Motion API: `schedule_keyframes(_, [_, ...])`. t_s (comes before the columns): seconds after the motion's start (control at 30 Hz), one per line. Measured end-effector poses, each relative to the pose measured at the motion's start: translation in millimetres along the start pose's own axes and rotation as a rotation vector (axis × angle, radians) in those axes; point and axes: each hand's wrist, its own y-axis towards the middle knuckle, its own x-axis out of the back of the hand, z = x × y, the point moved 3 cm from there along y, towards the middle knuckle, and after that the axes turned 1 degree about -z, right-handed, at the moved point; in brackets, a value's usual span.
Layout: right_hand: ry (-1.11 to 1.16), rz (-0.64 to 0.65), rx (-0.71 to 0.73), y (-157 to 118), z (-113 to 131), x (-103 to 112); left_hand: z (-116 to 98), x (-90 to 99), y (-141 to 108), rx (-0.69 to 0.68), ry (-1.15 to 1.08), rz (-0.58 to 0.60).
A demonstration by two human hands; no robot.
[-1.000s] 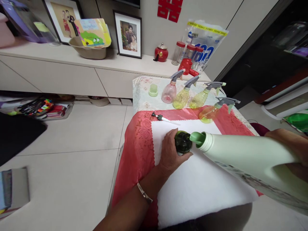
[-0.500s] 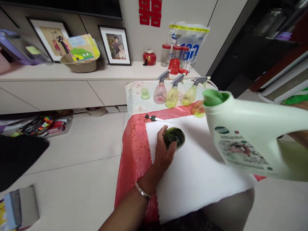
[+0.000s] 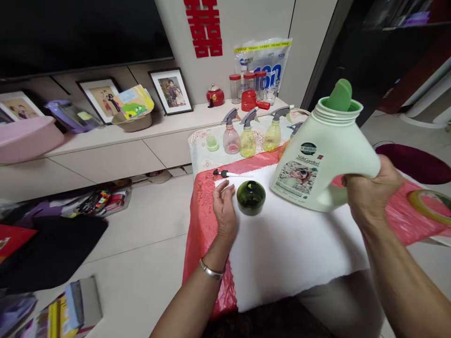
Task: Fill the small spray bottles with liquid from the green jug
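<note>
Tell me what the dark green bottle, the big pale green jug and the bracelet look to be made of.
Dark green bottle: glossy glass or tinted plastic; it is see-through with bright highlights, so either fits.
Pale green jug: most likely molded plastic, opaque and satin, with a ridged neck and built-in handle.
Bracelet: probably metal, silvery and polished, judging by its glints.

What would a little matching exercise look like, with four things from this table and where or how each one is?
1. jug
2. dark green bottle
3. pump
4. cap

A. lying on its side
B. held by the right hand
C. just left of the pink sprayer
D. upright beside the left hand

Pairs: 1-B, 2-D, 3-A, 4-C
</note>
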Motion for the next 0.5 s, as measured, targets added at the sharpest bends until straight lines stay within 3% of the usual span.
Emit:
schedule_keyframes(0.23, [-0.018, 0.054, -0.093, -19.5, -3.1, -13.1, -25.0, 14.4, 14.7, 0.137, 0.089, 0.013])
schedule_keyframes(0.37, [-0.093, 0.172, -0.115, -16.2, -4.8, -12.3, -38.6, 22.3, 27.9, 0.059, 0.124, 0.110])
schedule_keyframes(0.5, [-0.127, 0.347, -0.005, -19.7, 7.6, 17.4, -41.0, 30.6, 52.2, -0.140, 0.427, 0.180])
